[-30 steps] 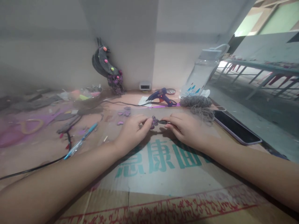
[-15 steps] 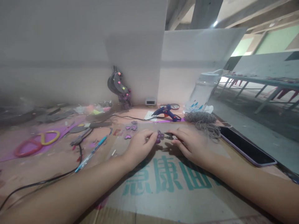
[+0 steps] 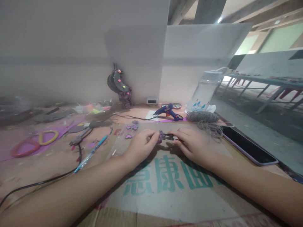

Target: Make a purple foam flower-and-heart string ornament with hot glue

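Note:
Between the thumb and fingers of my left hand [image 3: 142,143] is a small purple-and-grey craft piece [image 3: 161,136], partly covered by the fingertips. My right hand [image 3: 191,142] is closed on small dark-bladed scissors [image 3: 169,136], whose handles are mostly hidden in the fingers. The blades point left, with their tips at the edge of the craft piece. Just left of my left hand lie several little purple pieces with grey edging [image 3: 128,136]. Both hands are above a plastic-covered board [image 3: 165,201] with green lettering.
A blue glue gun [image 3: 169,112], grey yarn [image 3: 202,116] and a water bottle [image 3: 204,90] stand behind. A phone [image 3: 248,145] lies right. Red-and-yellow-handled scissors [image 3: 26,148], a pen [image 3: 91,154] and a black cable [image 3: 42,183] are left. A decorated grey crescent [image 3: 120,85] leans on the wall.
The view has shifted slightly. Both hands stay in nearly the same place, still holding the craft piece and the scissors, with the blades remaining at the piece's edge.

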{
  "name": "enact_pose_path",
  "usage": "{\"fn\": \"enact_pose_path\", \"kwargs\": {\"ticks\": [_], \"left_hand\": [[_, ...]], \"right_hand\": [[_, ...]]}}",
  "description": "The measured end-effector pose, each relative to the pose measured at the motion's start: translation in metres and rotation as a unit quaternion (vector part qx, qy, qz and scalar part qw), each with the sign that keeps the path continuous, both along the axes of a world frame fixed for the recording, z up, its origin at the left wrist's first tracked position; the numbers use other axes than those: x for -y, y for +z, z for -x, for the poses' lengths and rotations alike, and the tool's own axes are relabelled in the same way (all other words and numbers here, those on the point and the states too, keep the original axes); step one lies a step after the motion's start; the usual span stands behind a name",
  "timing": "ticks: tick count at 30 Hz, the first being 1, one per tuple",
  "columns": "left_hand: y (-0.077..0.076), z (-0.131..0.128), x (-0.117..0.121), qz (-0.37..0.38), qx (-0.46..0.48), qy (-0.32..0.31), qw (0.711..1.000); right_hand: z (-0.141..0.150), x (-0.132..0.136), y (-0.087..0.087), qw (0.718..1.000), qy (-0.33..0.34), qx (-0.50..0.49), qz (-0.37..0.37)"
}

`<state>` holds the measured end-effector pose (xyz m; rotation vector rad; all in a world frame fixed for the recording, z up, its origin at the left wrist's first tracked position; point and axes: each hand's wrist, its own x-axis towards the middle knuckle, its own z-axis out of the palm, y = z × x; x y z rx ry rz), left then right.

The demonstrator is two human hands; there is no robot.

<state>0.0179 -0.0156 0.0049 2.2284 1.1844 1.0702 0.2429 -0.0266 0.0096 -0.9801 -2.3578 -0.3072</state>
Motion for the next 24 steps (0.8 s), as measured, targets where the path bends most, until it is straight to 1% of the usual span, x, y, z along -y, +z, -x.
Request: {"fn": "enact_pose_path", "kwargs": {"ticks": [7, 12, 16, 18, 19, 21, 22, 24], "left_hand": [[0.0, 0.0, 0.001, -0.011, -0.011, -0.002, 1.0], [-0.002, 0.001, -0.002, -0.006, -0.014, -0.014, 1.0], [-0.004, 0.0, -0.002, -0.011, -0.01, -0.017, 1.0], [-0.004, -0.001, -0.002, -0.015, -0.022, -0.012, 1.0], [-0.003, -0.001, -0.002, -0.021, -0.031, -0.007, 0.999], [-0.004, -0.001, -0.004, -0.024, -0.051, -0.008, 0.998], [-0.004, 0.0, -0.006, -0.025, -0.058, -0.006, 0.998], [-0.004, 0.001, -0.007, -0.019, -0.066, -0.01, 0.998]], "right_hand": [[-0.001, -0.001, -0.002, 1.0, -0.002, 0.011, 0.008], [0.001, -0.003, -0.003, 1.0, 0.001, 0.011, -0.007], [-0.002, -0.003, -0.005, 1.0, 0.009, 0.01, -0.005], [-0.007, -0.006, -0.008, 1.0, 0.012, 0.001, -0.014], [-0.011, -0.01, -0.012, 1.0, 0.005, -0.005, -0.007], [-0.017, -0.019, -0.02, 0.999, 0.009, -0.04, -0.011], [-0.019, -0.024, -0.024, 0.999, 0.007, -0.04, 0.019], [-0.023, -0.032, -0.031, 0.995, -0.002, -0.093, 0.043]]}}
